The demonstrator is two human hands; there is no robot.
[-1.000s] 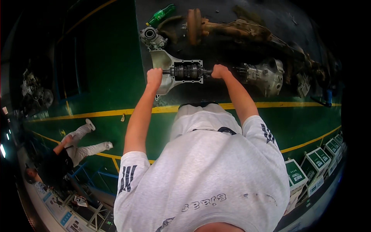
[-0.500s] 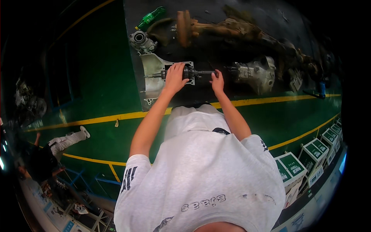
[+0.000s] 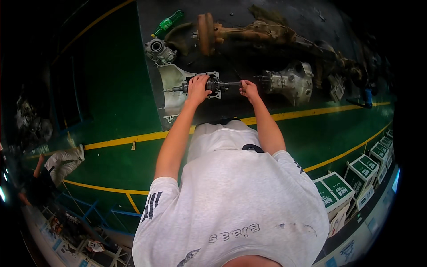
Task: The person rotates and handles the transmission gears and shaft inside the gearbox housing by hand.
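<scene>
Running toward three o'clock, one shaft (image 3: 230,83) lies under your gripping left hand (image 3: 198,90). Your right hand (image 3: 249,90) pinches its end.

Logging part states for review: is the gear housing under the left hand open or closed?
Open: no cover sits over the housing, and gears show beside the left hand.
</scene>
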